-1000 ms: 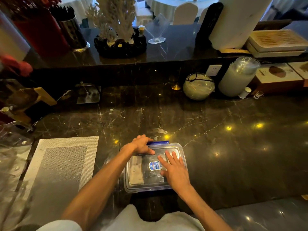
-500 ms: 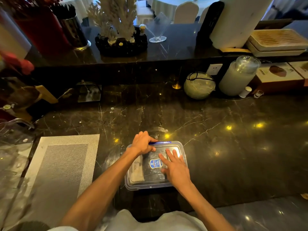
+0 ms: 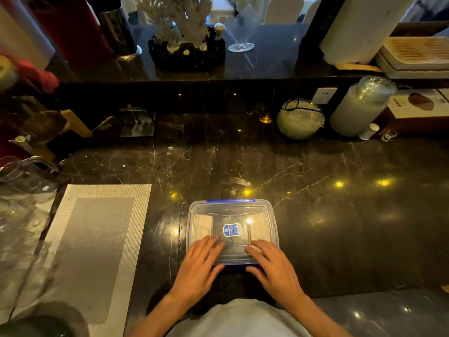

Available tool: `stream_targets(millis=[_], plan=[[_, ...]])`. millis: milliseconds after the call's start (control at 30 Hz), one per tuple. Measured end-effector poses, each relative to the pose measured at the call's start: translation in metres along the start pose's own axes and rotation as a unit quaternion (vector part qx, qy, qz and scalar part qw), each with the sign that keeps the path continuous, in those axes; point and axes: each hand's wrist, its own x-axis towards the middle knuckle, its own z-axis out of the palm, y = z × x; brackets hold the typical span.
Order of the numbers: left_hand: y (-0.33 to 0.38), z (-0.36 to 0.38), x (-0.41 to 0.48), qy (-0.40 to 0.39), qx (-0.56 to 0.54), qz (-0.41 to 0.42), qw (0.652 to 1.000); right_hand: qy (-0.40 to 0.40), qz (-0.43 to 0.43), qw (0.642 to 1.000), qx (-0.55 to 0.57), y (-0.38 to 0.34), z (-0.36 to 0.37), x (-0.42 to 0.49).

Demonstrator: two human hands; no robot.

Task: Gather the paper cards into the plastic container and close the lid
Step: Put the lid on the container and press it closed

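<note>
A clear plastic container (image 3: 269, 215) with blue clips sits on the dark marble counter near its front edge, its transparent lid (image 3: 232, 211) lying flat on top with a blue label in the middle. Pale paper cards (image 3: 204, 226) show through the lid inside. My left hand (image 3: 198, 266) rests fingers spread on the lid's near left part. My right hand (image 3: 273, 266) rests the same way on the near right part, with its thumb at the container's front edge.
A woven grey placemat (image 3: 97, 242) lies to the left, with clear glassware (image 3: 21, 190) at the far left. At the back stand a round glass bowl (image 3: 300, 119), a frosted jar (image 3: 359, 108) and boxes (image 3: 418, 105). A raised shelf holds a coral ornament (image 3: 185, 32).
My left hand left the far blue clip and came to the near left of the lid. My right hand slid from the lid's middle to the near right corner.
</note>
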Motion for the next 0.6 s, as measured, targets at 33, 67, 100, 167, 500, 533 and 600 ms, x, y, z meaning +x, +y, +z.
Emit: stream_targets(millis=[33, 67, 100, 167, 500, 533, 600], plan=[[0.000, 0.006, -0.006, -0.024, 0.022, 0.004, 0.999, -0.014, -0.004, 1.000, -0.019, 0.001, 0.005, -0.004], [0.000, 0.011, -0.009, -0.043, 0.041, 0.009, 0.998, -0.026, -0.004, 0.999, -0.033, 0.002, 0.009, -0.006], [-0.001, 0.014, -0.009, -0.055, 0.049, 0.013, 0.997, -0.036, -0.002, 0.998, -0.042, 0.002, 0.014, -0.007], [-0.005, 0.021, -0.007, -0.075, 0.054, 0.012, 0.996, -0.040, -0.001, 0.997, -0.060, 0.002, 0.026, -0.008], [-0.010, 0.039, -0.007, -0.065, 0.091, -0.010, 0.994, 0.103, -0.014, 0.990, -0.098, 0.009, 0.068, -0.010], [-0.010, 0.038, -0.007, -0.067, 0.087, -0.011, 0.994, 0.111, -0.013, 0.989, -0.095, 0.008, 0.069, -0.011], [-0.010, 0.036, -0.007, -0.068, 0.078, -0.011, 0.995, 0.116, -0.020, 0.990, -0.081, 0.008, 0.069, -0.012]])
